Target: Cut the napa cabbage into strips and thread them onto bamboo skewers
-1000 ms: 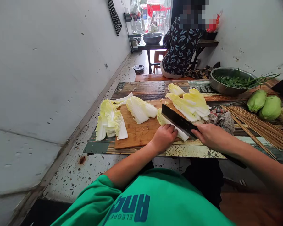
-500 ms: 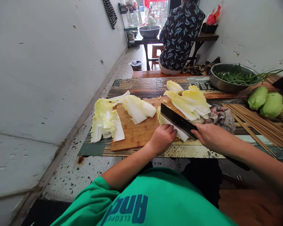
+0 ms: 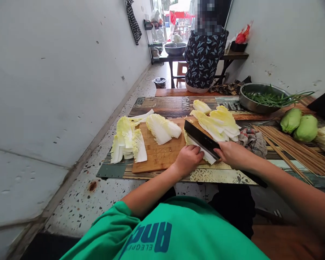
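Note:
My right hand grips a black-bladed cleaver, its blade slanting over a napa cabbage leaf. With curled fingers, my left hand presses that leaf onto the wooden cutting board, right beside the blade. The blade hides part of the leaf. Left of it on the board rests a separate cabbage piece. Stacked cabbage leaves overlap the board's left edge. More yellow-white leaves lie behind the cleaver, with a small cabbage heart beyond them.
A crumpled cloth and many wooden skewers lie right of the board. Farther right are green gourds and a steel bowl of green stalks. A person sits ahead, back turned, at another table with a basin.
The camera view has tilted up slightly, so the scene sits a little lower. Both hands and the cleaver stay at the same leaf, with little visible movement.

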Available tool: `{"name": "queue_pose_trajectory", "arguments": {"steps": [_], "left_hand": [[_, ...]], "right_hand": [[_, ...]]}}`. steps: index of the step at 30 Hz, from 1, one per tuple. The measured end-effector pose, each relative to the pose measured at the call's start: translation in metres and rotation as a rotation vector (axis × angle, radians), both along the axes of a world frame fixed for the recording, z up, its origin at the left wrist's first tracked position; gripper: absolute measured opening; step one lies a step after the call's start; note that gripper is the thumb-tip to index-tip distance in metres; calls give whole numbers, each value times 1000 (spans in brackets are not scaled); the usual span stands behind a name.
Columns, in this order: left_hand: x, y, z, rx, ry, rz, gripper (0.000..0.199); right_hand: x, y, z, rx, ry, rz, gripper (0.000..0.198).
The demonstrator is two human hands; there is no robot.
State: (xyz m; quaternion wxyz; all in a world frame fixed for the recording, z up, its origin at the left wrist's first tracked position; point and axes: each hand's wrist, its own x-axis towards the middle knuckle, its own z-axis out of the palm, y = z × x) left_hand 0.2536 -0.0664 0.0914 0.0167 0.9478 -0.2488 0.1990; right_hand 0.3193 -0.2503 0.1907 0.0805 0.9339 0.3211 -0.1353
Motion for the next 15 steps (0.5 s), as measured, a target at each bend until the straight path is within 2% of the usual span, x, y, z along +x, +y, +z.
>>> {"name": "queue_pose_trajectory", "arguments": {"steps": [3, 6, 9, 12, 15], "left_hand": [[0, 1, -2, -12, 4, 16, 21], [1, 1, -4, -35, 13, 34, 21], [1, 2, -5, -54, 20, 33, 20], [2, 3, -5, -96, 20, 19, 16], [2, 6, -5, -172, 6, -28, 15]], "right_hand": [[-5, -17, -3, 45, 34, 15, 25], [-10, -49, -6, 61, 71, -19, 23], [-10, -74, -4, 51, 25, -48, 23], [-8, -76, 2, 61, -66, -109, 25], [-9, -58, 10, 95, -77, -120, 28]]}}
